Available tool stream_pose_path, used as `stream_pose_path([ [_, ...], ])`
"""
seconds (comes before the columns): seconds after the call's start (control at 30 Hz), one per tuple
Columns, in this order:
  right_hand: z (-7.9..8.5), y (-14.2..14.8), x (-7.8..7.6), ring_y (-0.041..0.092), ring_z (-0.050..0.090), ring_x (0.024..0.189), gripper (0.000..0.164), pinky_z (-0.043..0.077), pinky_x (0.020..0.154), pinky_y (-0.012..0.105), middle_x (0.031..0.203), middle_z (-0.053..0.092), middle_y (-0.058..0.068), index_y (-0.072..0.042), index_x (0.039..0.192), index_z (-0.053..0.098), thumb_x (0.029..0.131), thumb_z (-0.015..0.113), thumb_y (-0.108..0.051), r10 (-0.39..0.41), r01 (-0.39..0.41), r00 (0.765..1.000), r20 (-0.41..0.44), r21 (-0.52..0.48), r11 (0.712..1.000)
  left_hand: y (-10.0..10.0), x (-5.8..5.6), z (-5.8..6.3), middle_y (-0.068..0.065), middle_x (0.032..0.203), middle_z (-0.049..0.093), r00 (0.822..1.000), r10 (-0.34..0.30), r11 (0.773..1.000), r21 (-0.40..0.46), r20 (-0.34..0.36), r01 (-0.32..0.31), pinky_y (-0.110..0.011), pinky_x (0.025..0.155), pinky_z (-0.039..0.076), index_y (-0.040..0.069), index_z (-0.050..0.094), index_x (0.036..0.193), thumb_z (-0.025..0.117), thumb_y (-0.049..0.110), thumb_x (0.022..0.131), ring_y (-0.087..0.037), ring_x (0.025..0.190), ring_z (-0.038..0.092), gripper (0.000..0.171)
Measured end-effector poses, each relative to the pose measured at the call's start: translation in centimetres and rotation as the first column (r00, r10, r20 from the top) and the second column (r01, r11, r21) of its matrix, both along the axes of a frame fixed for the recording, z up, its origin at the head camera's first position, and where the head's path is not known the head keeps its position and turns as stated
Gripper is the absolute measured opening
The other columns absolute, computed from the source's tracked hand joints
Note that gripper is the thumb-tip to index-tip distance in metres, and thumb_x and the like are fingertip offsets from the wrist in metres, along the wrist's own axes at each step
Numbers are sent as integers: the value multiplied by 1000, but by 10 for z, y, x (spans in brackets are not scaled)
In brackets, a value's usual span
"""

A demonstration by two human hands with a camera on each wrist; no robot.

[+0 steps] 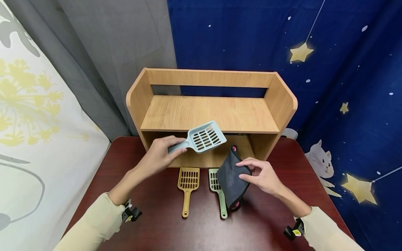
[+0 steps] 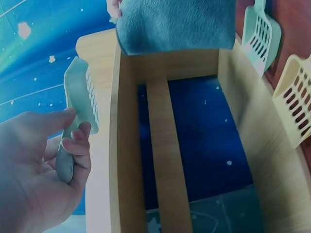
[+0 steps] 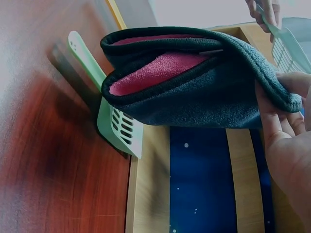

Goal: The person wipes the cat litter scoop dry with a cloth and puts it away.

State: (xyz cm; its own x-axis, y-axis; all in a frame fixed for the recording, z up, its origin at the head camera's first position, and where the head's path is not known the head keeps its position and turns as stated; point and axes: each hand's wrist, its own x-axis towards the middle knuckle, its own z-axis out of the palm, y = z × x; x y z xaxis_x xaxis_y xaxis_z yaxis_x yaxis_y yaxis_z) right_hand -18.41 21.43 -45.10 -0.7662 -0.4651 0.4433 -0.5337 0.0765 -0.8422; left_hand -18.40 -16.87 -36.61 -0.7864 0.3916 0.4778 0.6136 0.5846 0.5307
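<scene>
Pink lining [image 3: 160,74]: right-wrist view shows, left-wrist hides
Left hand [image 1: 161,152]: grips blue scoop [image 1: 192,141], crosswise, blade rightward
Right hand [image 1: 263,176]: pinches cloth [image 1: 231,178]

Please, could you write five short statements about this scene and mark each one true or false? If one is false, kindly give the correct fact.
1. The left grip holds the light blue scoop. True.
2. The right grip holds nothing. False: the right grip holds the dark grey cloth.
3. The yellow scoop has its handle pointing away from the shelf. True.
4. In the head view, the green scoop is left of the yellow scoop. False: the green scoop is on the right.
5. The cloth has a pink inner side. True.
</scene>
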Motion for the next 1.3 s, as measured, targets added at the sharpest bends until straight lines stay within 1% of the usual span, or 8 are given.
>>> stream_pose_path([
  [0.1, 1, 1, -2, 11, 64, 94, 39, 53, 72, 18, 114, 73, 16, 1, 118, 76, 82, 83, 13, -2, 2, 1000, 12, 19, 1000, -2, -9, 6, -14, 110, 77, 999, 47, 999, 6, -4, -47, -39, 76, 55, -4, 75, 124, 80, 11, 95, -22, 90, 70, 32],
  [0.23, 2, 4, -4, 12, 63, 94, 39, 52, 71, 19, 115, 73, 15, -2, 119, 77, 83, 84, 10, -18, 17, 1000, 16, 49, 999, -5, -19, 14, -19, 120, 76, 993, 108, 994, 13, 37, -109, -47, 85, 57, -5, 74, 126, 79, 11, 96, -29, 102, 73, 34],
  [0.33, 2, 8, -6, 13, 62, 90, 38, 50, 67, 21, 115, 73, 15, -3, 119, 78, 84, 84, 9, -35, 35, 999, 4, 74, 997, -6, -25, 19, -21, 122, 74, 987, 146, 989, 13, 71, -147, -48, 85, 57, -6, 72, 129, 77, 12, 98, -31, 102, 71, 36],
  [0.43, 2, 13, -8, 12, 60, 85, 37, 48, 63, 22, 115, 73, 15, -3, 119, 78, 84, 84, 8, -50, 51, 999, -12, 91, 994, -9, -31, 24, -22, 124, 74, 980, 182, 983, 4, 76, -183, -48, 86, 56, -6, 72, 130, 75, 14, 100, -31, 104, 71, 36],
  [0.57, 1, 20, -11, 10, 57, 79, 37, 45, 60, 22, 113, 74, 15, -3, 118, 78, 83, 84, 9, -60, 62, 998, -28, 102, 993, -12, -42, 29, -22, 125, 74, 974, 213, 977, -14, 74, -212, -47, 85, 55, -5, 70, 132, 74, 16, 101, -32, 103, 70, 38],
  [0.77, 0, 32, -16, 12, 57, 80, 37, 47, 65, 21, 113, 73, 17, 0, 119, 77, 84, 82, 12, -61, 62, 998, -19, 103, 993, -18, -57, 36, -22, 125, 73, 962, 258, 966, -49, 88, -254, -42, 80, 53, -6, 68, 136, 72, 17, 103, -28, 95, 66, 41],
  [1.03, -3, 51, -19, 12, 53, 74, 36, 44, 61, 26, 109, 74, 14, -2, 118, 77, 84, 82, 10, -98, 102, 995, -36, 153, 983, -24, -75, 40, -22, 124, 73, 946, 300, 954, -67, 127, -293, -37, 77, 49, -5, 69, 135, 70, 16, 104, -27, 94, 63, 37],
  [1.3, -3, 71, -19, 11, 49, 71, 36, 41, 58, 27, 109, 75, 7, -8, 117, 79, 85, 84, 6, -142, 141, 990, -11, 196, 970, -22, -88, 40, -22, 133, 70, 923, 338, 941, -70, 184, -330, -42, 88, 51, -5, 67, 138, 68, 17, 105, -27, 105, 63, 40],
])
